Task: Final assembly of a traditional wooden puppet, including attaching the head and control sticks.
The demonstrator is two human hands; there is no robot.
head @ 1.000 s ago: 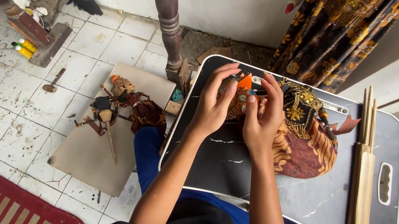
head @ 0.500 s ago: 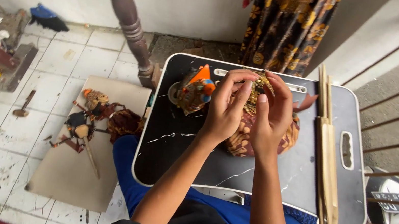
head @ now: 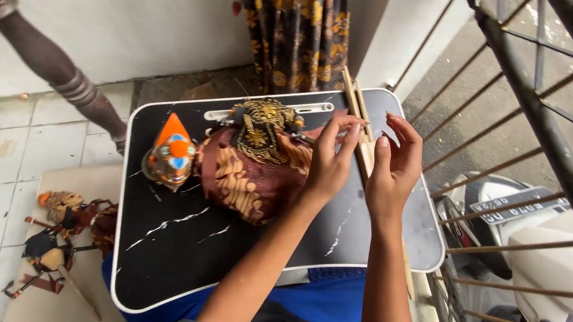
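Observation:
A puppet in brown patterned cloth lies on a black lap tray with a white rim. Its orange pointed head faces left and a gold ornament sits on its top. My left hand rests on the right edge of the puppet's cloth with the fingers straight. My right hand hovers just to the right, fingers apart and slightly curled, above several wooden sticks that lie along the tray's right side. Neither hand visibly grips anything.
A second puppet lies on a board on the tiled floor at the left. A turned wooden post leans by the wall. Patterned cloth hangs behind the tray. A metal railing runs on the right, with a scooter beyond it.
The view has swung to the right. Both hands have moved off the puppet's gold ornament toward the sticks on the right, and they have spread apart.

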